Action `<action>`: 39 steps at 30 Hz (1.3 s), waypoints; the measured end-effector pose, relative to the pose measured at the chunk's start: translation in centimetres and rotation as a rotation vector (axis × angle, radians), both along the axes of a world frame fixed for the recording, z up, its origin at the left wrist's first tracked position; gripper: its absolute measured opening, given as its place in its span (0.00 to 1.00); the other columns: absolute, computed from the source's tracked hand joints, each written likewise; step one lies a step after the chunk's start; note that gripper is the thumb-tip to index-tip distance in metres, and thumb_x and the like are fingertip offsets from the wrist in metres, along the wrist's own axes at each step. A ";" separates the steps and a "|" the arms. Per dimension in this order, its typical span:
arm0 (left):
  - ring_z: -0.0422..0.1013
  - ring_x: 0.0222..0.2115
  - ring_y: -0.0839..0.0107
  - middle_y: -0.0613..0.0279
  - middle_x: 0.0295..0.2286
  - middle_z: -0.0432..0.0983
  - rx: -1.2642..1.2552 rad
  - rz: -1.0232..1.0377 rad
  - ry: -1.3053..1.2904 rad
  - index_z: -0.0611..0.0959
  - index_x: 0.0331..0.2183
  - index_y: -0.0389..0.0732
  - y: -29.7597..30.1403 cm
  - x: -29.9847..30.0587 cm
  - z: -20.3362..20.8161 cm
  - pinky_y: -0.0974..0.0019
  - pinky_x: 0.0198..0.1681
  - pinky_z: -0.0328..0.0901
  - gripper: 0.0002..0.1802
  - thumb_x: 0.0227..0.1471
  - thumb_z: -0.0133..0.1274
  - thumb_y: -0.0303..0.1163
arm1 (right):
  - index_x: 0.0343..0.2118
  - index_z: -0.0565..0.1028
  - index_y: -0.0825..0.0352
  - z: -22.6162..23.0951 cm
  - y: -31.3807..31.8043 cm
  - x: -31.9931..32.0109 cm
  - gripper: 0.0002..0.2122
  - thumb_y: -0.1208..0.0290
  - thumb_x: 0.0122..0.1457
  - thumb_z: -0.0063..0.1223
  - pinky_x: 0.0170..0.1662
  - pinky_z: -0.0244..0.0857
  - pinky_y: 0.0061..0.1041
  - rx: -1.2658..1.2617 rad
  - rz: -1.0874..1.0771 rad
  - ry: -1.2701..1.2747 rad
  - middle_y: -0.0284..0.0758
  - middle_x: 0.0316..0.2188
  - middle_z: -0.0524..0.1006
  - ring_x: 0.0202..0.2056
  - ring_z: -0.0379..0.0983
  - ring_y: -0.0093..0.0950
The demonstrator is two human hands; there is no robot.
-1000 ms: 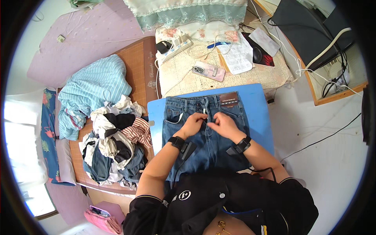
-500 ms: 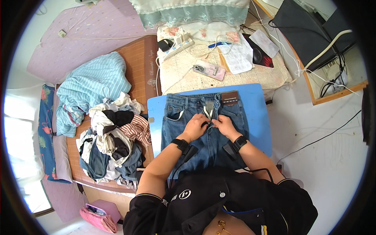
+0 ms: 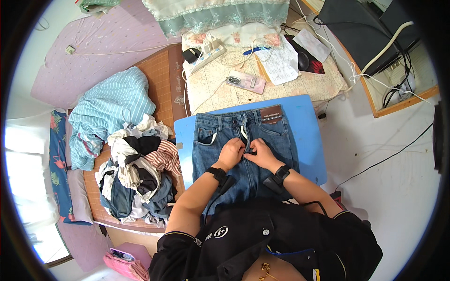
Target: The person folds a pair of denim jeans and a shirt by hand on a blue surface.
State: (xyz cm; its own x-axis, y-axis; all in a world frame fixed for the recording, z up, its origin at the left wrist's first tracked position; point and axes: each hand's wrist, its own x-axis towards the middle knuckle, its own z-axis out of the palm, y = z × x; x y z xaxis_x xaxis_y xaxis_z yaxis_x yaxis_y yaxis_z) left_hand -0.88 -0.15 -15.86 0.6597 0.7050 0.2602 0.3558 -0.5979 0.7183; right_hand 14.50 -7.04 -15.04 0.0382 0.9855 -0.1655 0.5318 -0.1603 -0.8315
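Both hands, left hand [image 3: 230,153] and right hand [image 3: 261,155], pinch the fly of blue jeans [image 3: 243,140] on a blue table [image 3: 307,136].

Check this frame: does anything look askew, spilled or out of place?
Nothing looks damaged or spilled. The jeans lie flat on the blue board, both hands at the fly. Only the clothes pile beside it is jumbled.

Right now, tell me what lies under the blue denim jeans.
The blue denim jeans lie flat on a blue board, which shows at both sides. Both hands press on the fly. The board beneath the denim is hidden.
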 end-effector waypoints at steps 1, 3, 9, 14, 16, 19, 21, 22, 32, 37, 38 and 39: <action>0.68 0.28 0.57 0.56 0.23 0.69 0.002 -0.011 -0.001 0.74 0.21 0.35 0.1 0.1 -0.1 0.62 0.31 0.64 0.04 0.36 0.53 0.21 | 0.29 0.65 0.68 0.3 0.0 -0.2 0.18 0.64 0.40 0.61 0.34 0.63 0.30 -0.004 0.010 -0.057 0.37 0.29 0.64 0.31 0.66 0.32; 0.68 0.28 0.57 0.56 0.23 0.69 -0.003 -0.023 -0.015 0.74 0.21 0.35 0.0 0.3 -0.1 0.62 0.31 0.64 0.04 0.37 0.52 0.21 | 0.29 0.65 0.68 -0.3 -0.2 -0.5 0.17 0.65 0.40 0.60 0.34 0.63 0.30 0.042 -0.012 -0.123 0.37 0.29 0.64 0.31 0.66 0.34; 0.68 0.28 0.57 0.55 0.26 0.69 0.239 -0.070 0.060 0.71 0.25 0.35 -0.5 0.5 0.0 0.62 0.31 0.65 0.07 0.37 0.50 0.22 | 0.28 0.66 0.68 -0.8 0.0 0.0 0.15 0.69 0.41 0.59 0.33 0.63 0.31 0.088 -0.026 -0.125 0.39 0.29 0.64 0.29 0.66 0.35; 0.67 0.28 0.58 0.55 0.28 0.69 0.289 -0.069 0.169 0.69 0.27 0.35 0.0 0.8 -0.1 0.63 0.31 0.65 0.10 0.35 0.49 0.23 | 0.27 0.66 0.68 -0.6 0.3 0.1 0.14 0.69 0.41 0.59 0.32 0.63 0.30 0.101 -0.034 -0.045 0.38 0.28 0.65 0.28 0.66 0.34; 0.66 0.29 0.58 0.55 0.27 0.68 0.210 -0.035 0.234 0.69 0.27 0.36 0.3 1.2 0.5 0.63 0.32 0.64 0.09 0.36 0.49 0.23 | 0.27 0.67 0.68 -0.3 0.4 0.3 0.14 0.68 0.42 0.59 0.31 0.63 0.30 0.050 -0.068 0.001 0.38 0.28 0.65 0.28 0.67 0.34; 0.66 0.30 0.58 0.57 0.27 0.67 0.304 0.020 0.185 0.69 0.26 0.36 0.7 1.5 0.0 0.62 0.32 0.63 0.08 0.37 0.49 0.23 | 0.27 0.67 0.68 -0.6 0.4 -0.1 0.14 0.67 0.42 0.59 0.32 0.62 0.32 0.055 -0.091 -0.025 0.39 0.28 0.65 0.30 0.66 0.36; 0.65 0.30 0.58 0.57 0.26 0.67 0.318 0.036 0.200 0.69 0.26 0.37 1.1 1.6 -0.3 0.61 0.33 0.62 0.08 0.38 0.49 0.23 | 0.27 0.66 0.69 -1.6 0.4 -0.3 0.14 0.67 0.43 0.59 0.29 0.63 0.28 0.163 -0.093 -0.127 0.37 0.27 0.65 0.26 0.66 0.31; 0.65 0.30 0.60 0.59 0.26 0.66 0.359 0.027 0.209 0.69 0.25 0.38 1.5 1.7 -0.2 0.63 0.33 0.61 0.08 0.36 0.49 0.25 | 0.27 0.66 0.69 -1.7 0.5 -0.4 0.14 0.67 0.42 0.59 0.29 0.63 0.28 0.156 -0.102 -0.148 0.37 0.28 0.65 0.26 0.66 0.32; 0.64 0.28 0.56 0.55 0.24 0.66 0.339 -0.043 0.086 0.69 0.22 0.37 4.3 3.2 1.3 0.59 0.32 0.60 0.05 0.39 0.49 0.22 | 0.25 0.67 0.69 -0.5 1.2 -0.2 0.14 0.66 0.40 0.58 0.34 0.61 0.35 0.047 -0.155 -0.155 0.41 0.27 0.66 0.31 0.65 0.40; 0.63 0.28 0.54 0.54 0.24 0.66 0.359 0.061 0.081 0.68 0.23 0.37 8.3 4.2 2.3 0.58 0.32 0.59 0.05 0.39 0.47 0.22 | 0.25 0.67 0.69 -0.8 1.5 0.2 0.13 0.67 0.41 0.58 0.34 0.61 0.35 0.062 -0.139 -0.162 0.41 0.27 0.67 0.31 0.66 0.41; 0.63 0.29 0.55 0.54 0.24 0.66 0.384 0.054 0.110 0.68 0.23 0.38 8.5 4.4 2.3 0.59 0.32 0.59 0.05 0.39 0.48 0.22 | 0.25 0.67 0.69 -1.0 1.5 0.4 0.13 0.67 0.41 0.57 0.34 0.61 0.35 0.070 -0.137 -0.146 0.41 0.27 0.67 0.31 0.66 0.41; 0.63 0.29 0.56 0.55 0.24 0.66 0.409 0.049 0.140 0.68 0.23 0.38 8.7 4.4 1.9 0.59 0.32 0.59 0.06 0.39 0.48 0.22 | 0.25 0.67 0.69 -1.0 1.5 0.5 0.13 0.67 0.41 0.57 0.34 0.61 0.35 0.070 -0.139 -0.147 0.41 0.27 0.67 0.31 0.66 0.41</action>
